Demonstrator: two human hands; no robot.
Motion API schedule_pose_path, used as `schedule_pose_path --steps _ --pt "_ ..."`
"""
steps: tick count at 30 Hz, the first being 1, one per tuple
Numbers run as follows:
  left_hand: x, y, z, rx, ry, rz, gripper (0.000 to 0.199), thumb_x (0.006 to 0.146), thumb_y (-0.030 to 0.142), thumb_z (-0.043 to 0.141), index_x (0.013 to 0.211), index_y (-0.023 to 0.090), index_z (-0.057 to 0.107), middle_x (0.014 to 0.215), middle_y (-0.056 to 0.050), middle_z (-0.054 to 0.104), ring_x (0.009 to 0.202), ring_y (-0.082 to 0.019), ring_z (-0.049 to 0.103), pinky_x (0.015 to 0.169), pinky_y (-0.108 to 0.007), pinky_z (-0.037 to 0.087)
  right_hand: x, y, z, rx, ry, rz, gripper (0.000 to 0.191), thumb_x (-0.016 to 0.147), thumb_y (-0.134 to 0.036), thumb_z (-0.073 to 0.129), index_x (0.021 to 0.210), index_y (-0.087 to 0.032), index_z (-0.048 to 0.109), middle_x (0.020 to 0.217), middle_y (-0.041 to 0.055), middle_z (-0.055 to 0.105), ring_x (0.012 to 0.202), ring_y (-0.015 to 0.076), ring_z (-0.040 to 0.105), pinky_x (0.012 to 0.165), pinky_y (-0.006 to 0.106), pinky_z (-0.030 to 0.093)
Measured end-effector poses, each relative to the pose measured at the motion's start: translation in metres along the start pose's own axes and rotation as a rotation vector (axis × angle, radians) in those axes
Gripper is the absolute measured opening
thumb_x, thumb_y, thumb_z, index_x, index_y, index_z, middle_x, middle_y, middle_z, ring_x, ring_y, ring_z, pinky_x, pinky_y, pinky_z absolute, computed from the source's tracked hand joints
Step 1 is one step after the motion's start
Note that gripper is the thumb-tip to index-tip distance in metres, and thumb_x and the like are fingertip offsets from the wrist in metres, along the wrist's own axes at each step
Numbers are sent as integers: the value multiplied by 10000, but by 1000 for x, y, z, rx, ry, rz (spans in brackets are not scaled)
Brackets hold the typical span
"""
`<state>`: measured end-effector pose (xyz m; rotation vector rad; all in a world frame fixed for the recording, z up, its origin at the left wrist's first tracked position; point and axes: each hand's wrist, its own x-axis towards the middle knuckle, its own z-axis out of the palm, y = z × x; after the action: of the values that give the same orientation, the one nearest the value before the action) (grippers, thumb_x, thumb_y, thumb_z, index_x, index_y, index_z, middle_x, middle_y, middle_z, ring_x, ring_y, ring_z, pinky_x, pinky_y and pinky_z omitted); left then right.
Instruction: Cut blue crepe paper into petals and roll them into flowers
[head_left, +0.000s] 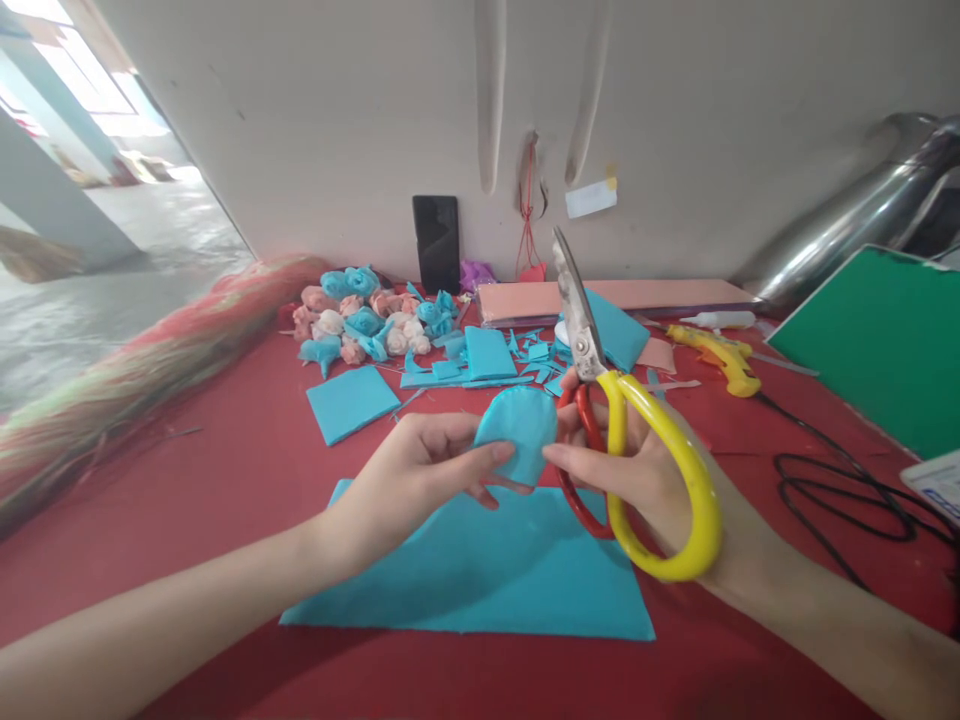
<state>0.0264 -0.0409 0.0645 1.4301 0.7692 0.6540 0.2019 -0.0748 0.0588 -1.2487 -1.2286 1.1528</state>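
Between my two hands is a small blue piece of crepe paper (pixel 525 425) with a rounded top edge. My left hand (pixel 431 460) pinches it at the left, thumb in front. At its right edge, my right hand (pixel 637 470) holds the paper with thumb and fingers. Scissors (pixel 589 345) with one red and one yellow handle hang on the fingers of that hand, blades pointing up. Beneath my hands lies a large blue sheet (pixel 480 580) on the red tabletop (pixel 225 560).
Behind are blue, pink and white paper flowers (pixel 364 320), blue scraps (pixel 532 350) and a square blue sheet (pixel 352 403). A phone (pixel 437 245) leans on the wall. To the right are a yellow glue gun (pixel 716 357), its black cord (pixel 832 495) and a green board (pixel 877 345).
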Motion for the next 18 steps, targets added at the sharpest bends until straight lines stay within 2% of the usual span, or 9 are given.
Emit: schedule_pose_path --steps 4,6,9,12,14,18 --pt "-2 -1 -1 43 48 19 156 767 246 609 639 157 627 611 13 645 628 -134 655 567 -192 505 -2 0 -2 34 12 -17 401 638 -236 711 967 -273 485 725 -73 542 608 42 534 520 105 466" --pt "-1 -1 -1 -31 43 37 249 796 308 556 611 158 627 581 5 630 625 -146 645 595 -221 514 -4 -1 -4 65 -1 -17 430 636 -231 716 988 -278 472 732 -75 537 605 41 522 521 112 462" --pt "2 -2 -3 -275 -94 -4 408 849 398 408 620 154 641 572 -32 627 631 -174 630 619 -275 524 -6 -4 -5 99 -94 -4 402 673 -232 695 991 -258 452 712 -67 538 609 64 539 540 156 475" --pt "4 -4 -4 -402 -314 -107 253 809 334 495 736 151 653 657 -50 658 681 -182 633 661 -286 516 -5 -5 -3 171 -277 15 343 727 -217 648 991 -252 433 656 -68 534 535 84 551 472 187 453" --pt "4 -6 -4 -422 -382 -143 152 773 281 571 820 156 643 755 -56 672 722 -175 633 688 -281 506 -4 -4 0 215 -350 12 318 739 -196 634 978 -256 432 639 -74 529 501 83 552 432 177 426" --pt "4 -12 -3 -402 -291 -127 160 688 154 685 835 162 622 775 -8 631 695 -96 576 635 -182 448 -2 0 1 179 -309 -35 357 701 -174 681 953 -262 443 701 -70 589 529 47 533 497 142 438"
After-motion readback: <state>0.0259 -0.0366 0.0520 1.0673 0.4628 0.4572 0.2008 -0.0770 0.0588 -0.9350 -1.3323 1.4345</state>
